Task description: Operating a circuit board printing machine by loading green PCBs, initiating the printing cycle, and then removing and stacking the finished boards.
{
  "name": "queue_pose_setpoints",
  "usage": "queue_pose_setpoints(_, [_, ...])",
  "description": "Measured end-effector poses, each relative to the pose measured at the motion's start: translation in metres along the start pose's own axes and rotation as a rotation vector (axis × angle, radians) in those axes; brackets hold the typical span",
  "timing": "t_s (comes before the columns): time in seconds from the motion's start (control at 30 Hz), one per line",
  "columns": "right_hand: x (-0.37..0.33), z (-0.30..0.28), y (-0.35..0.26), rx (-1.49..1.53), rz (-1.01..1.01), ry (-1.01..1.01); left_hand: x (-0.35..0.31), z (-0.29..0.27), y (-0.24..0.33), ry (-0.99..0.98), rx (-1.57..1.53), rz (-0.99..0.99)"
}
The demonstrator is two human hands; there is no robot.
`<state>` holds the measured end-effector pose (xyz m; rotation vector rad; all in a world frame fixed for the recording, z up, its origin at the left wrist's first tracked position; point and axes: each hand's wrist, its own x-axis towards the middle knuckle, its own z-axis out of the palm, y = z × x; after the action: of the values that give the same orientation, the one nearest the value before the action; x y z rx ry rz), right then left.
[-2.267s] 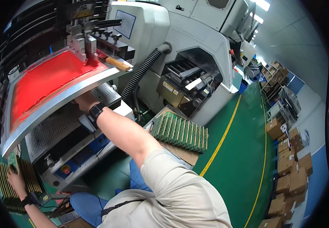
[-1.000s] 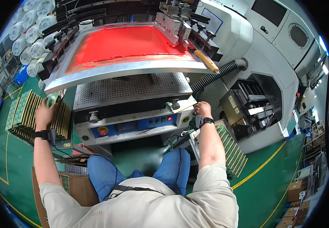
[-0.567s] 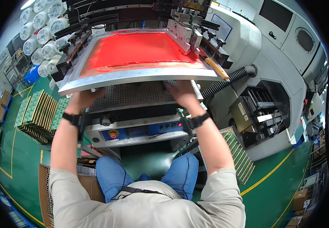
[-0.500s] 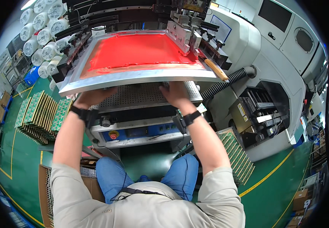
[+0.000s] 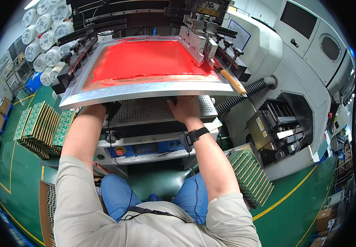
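A metal-framed printing screen (image 5: 153, 89) coated with red ink (image 5: 149, 59) lies above a perforated metal bed (image 5: 139, 111). My left hand has reached in under the frame's near left side; only the forearm and a black wrist strap (image 5: 111, 110) show, so its fingers are hidden. Beneath the near edge, right of centre, is my right hand (image 5: 185, 109), over the bed with its thumb spread from the palm. Its fingertips disappear under the frame, and I see nothing held in it. A metal squeegee holder (image 5: 193, 44) stands at the screen's right, beside a wooden-handled spatula (image 5: 232, 81).
Stacked green circuit boards stand in a left rack (image 5: 38, 125) and a right rack (image 5: 250, 173). Below the bed, a control panel bears a red knob (image 5: 120, 151). A ribbed black hose (image 5: 244, 96) runs to the white machine (image 5: 297, 61). White tubs (image 5: 48, 41) are piled far left.
My left hand has gone deeper under the frame, out of sight, its forearm shifting right. My right hand has moved slightly left and down over the bed.
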<state>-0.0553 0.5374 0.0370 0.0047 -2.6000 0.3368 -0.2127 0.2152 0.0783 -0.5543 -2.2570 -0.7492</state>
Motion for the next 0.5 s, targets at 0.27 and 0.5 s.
queue_pose_setpoints(0.27, [-0.0005, -0.0019, -0.0011, 0.020, 0.004, 0.000, 0.0084, 0.0012, -0.0081, 0.020, 0.035, -0.017])
queue_pose_setpoints(0.5, [-0.0006, 0.0001, 0.0013, 0.027, -0.006, -0.010, 0.0103, 0.0032, -0.0082, 0.004, 0.047, -0.012])
